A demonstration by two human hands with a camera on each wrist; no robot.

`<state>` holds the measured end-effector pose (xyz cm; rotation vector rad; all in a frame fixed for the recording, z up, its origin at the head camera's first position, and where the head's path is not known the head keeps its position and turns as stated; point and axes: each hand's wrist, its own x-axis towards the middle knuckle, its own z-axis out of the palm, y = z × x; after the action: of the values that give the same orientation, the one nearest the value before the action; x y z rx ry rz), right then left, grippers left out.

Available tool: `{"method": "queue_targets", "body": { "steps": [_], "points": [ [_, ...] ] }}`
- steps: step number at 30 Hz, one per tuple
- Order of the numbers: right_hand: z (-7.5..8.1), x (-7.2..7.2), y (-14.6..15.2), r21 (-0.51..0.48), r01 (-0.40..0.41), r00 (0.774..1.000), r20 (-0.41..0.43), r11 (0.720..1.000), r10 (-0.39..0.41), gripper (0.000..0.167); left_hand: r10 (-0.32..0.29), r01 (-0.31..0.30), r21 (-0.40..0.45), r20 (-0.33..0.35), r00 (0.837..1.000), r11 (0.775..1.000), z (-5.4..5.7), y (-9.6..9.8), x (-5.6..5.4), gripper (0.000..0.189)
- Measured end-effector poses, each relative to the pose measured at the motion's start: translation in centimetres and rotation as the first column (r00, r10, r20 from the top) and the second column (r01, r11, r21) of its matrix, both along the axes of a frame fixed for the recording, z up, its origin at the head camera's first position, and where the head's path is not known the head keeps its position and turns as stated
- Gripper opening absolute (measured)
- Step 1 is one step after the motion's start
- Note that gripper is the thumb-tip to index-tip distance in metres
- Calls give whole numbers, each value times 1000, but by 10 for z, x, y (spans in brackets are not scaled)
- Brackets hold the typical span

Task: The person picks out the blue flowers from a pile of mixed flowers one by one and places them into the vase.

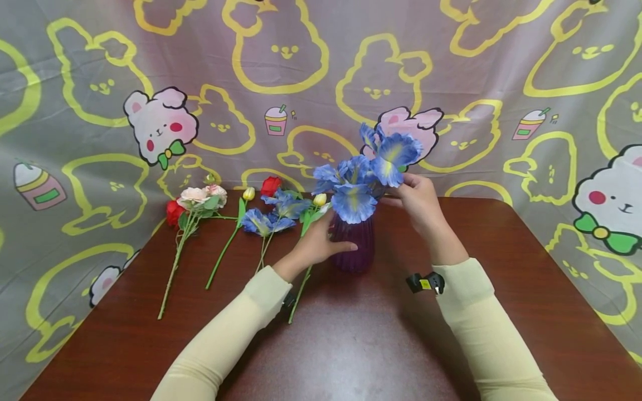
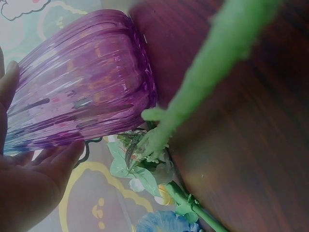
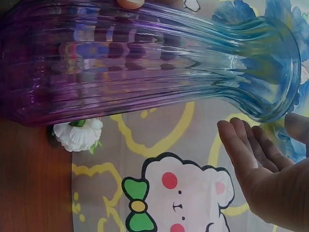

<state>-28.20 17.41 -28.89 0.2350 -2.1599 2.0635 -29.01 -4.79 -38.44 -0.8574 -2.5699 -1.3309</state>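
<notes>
A ribbed glass vase (image 1: 354, 245), purple at the base and fading to blue at its flared rim, stands upright on the table. My left hand (image 1: 317, 242) grips its side, thumb across the front and fingers behind, as the left wrist view shows around the vase (image 2: 91, 77). Large blue iris blooms (image 1: 353, 192) spread over the mouth, another bloom (image 1: 396, 156) rising higher to the right. Beside the rim, my right hand (image 1: 421, 200) touches the underside of that bloom. The right wrist view shows the right hand (image 3: 265, 181) with fingers nearly straight, beside the vase (image 3: 145, 63).
Left of the vase, on the brown table (image 1: 351, 345), lie a pale pink rose stem (image 1: 193, 196), red flowers (image 1: 174, 212), a yellow tulip (image 1: 248, 194) and more blue irises (image 1: 271, 221). A white flower (image 3: 77, 135) shows behind the vase. A patterned curtain (image 1: 311, 67) hangs behind.
</notes>
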Motion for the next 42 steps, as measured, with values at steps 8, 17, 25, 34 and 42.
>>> {"method": "queue_targets", "body": {
  "steps": [8,17,25,34,42],
  "points": [
    [-6,5,4,-18,-32,999,-6,999,32,47,-9,9,4,-9,1000,1000,0,-1,-1,96],
    [-19,6,7,-20,-84,995,-50,996,83,52,-9,9,3,-7,1000,1000,0,-1,0,99],
    [-34,7,6,-82,-119,988,-111,989,110,51,-6,6,-3,-9,1000,1000,0,-1,0,97],
    [-51,8,5,-30,-112,985,-138,993,107,47,-17,17,11,-22,1000,1000,0,-2,0,94],
    [-63,6,0,31,-105,969,-223,994,109,43,-24,24,11,-30,999,1000,0,-1,-1,94]
  ]
}}
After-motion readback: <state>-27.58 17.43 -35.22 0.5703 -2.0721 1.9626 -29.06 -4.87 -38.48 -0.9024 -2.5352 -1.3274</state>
